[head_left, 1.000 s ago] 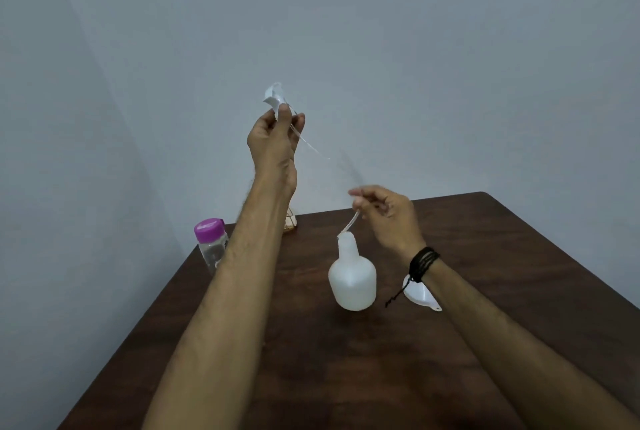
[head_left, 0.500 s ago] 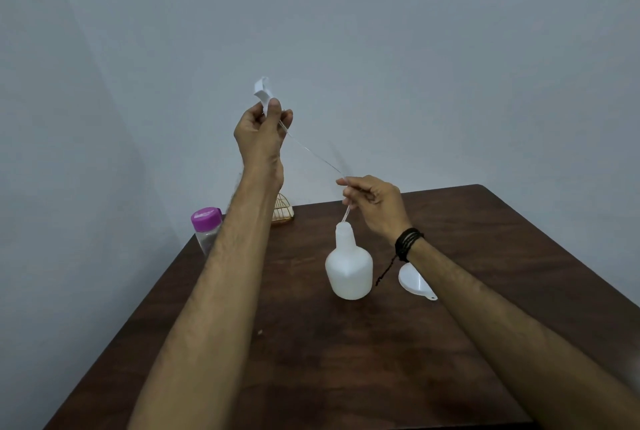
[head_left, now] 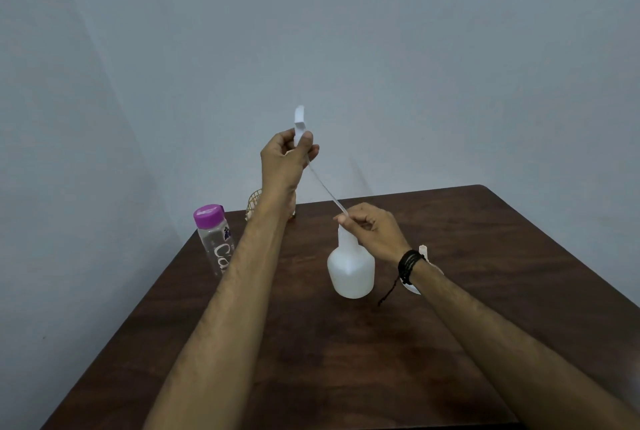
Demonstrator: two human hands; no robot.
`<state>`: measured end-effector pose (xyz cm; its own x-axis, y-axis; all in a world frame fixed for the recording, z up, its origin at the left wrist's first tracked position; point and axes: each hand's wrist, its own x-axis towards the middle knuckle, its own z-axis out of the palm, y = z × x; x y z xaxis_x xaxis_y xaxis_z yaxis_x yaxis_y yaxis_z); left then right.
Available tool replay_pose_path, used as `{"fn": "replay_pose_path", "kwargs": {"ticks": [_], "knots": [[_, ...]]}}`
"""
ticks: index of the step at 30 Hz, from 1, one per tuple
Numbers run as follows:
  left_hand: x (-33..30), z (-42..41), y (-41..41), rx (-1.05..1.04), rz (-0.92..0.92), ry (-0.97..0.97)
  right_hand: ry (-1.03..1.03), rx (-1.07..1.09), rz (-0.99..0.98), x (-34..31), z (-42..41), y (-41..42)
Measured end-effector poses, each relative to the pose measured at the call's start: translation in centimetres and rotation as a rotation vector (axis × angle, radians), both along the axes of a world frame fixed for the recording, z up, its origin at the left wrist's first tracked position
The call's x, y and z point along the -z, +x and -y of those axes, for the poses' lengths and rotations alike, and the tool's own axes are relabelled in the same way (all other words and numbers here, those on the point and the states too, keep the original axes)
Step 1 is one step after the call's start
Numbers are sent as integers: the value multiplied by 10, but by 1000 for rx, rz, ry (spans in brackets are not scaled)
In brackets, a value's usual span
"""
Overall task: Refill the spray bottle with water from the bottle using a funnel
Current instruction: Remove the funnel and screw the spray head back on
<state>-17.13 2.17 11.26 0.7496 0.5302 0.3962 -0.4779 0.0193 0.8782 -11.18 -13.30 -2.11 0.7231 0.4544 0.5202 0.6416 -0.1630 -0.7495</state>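
Observation:
A white spray bottle body (head_left: 350,266) stands upright mid-table with its neck uncovered. My left hand (head_left: 282,161) holds the white spray head (head_left: 299,121) raised above the table. A thin clear dip tube (head_left: 325,191) slants down from it. My right hand (head_left: 372,230) pinches the tube's lower end right above the bottle's neck. A clear water bottle with a purple cap (head_left: 214,239) stands at the table's left edge. The white funnel (head_left: 423,253) lies on the table behind my right wrist, mostly hidden.
The dark wooden table (head_left: 485,256) stands in a corner of grey walls. A small gold wire object (head_left: 254,204) sits at the table's back edge, partly behind my left forearm.
My left hand has come down with the spray head, and my right hand has brought the tube's end lower, to the bottle's neck.

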Motion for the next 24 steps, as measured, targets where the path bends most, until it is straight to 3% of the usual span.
{"fn": "replay_pose_path", "kwargs": {"ticks": [6,14,24], "knots": [[46,11,4,7,-169,188,53,-23,-136,11,0,-4],[106,18,-5,1,-309,220,98,-20,-163,21,-2,-8],[132,24,-3,-86,-287,321,154,27,-237,41,-8,-14]]}}
